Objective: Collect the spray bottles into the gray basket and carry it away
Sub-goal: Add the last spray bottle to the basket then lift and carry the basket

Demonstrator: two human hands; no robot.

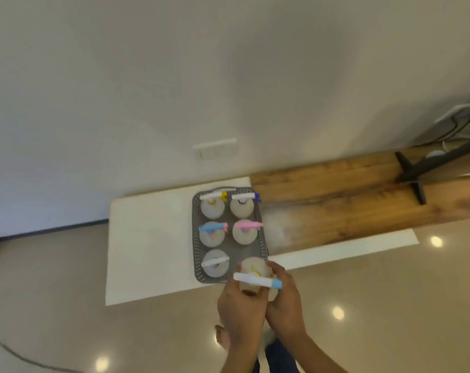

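Note:
A gray perforated basket [196, 232] lies on a white tabletop [147, 238]. Several translucent spray bottles stand in it in two columns, among them one with a yellow nozzle [211, 208], one with a purple nozzle [242, 207], a blue-topped one [211, 234], a pink-topped one [244, 232] and a white-topped one [215, 263]. Over the basket's near right corner, my left hand [240, 305] and my right hand [285, 300] both grip one more spray bottle [255, 267] with a white head and blue nozzle tip. Its lower body is hidden by my fingers.
The white tabletop adjoins a wooden board [349, 200] to the right. A black metal stand [417, 170] rests at the far right. A wall with a switch plate [215, 149] is behind. Glossy tiled floor [390, 292] lies below, with a cable [26, 356] at the lower left.

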